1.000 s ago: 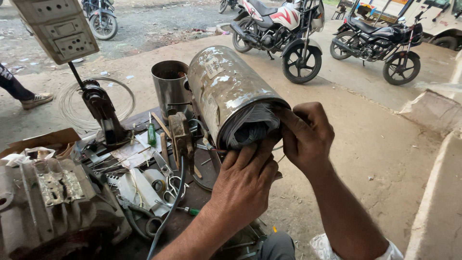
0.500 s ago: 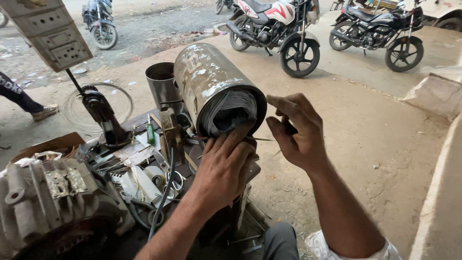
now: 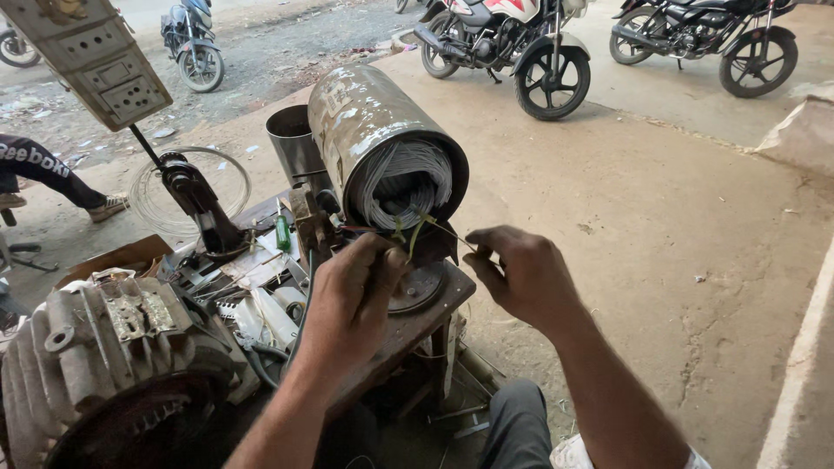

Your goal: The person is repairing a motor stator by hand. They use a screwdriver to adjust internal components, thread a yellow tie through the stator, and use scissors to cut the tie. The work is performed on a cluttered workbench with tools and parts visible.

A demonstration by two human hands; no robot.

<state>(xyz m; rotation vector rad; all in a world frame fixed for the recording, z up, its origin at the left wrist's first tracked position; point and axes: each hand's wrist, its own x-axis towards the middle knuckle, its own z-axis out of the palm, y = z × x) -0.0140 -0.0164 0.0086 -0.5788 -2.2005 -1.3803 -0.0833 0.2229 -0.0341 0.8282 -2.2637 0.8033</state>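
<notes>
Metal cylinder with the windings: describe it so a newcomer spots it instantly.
On the cluttered workbench, straight above both hands, a metal cylinder lies on its side, open end toward the camera. Unlike the smaller empty grey pipe behind it, its mouth is packed with pale wire coils.

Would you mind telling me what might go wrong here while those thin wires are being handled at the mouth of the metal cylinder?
1. The thin wires, pinched between the left hand and right hand, look fine and might kink or snap if tugged.
2. The metal cylinder lies tilted at the edge of the crowded workbench; pulling might shift it.
</notes>
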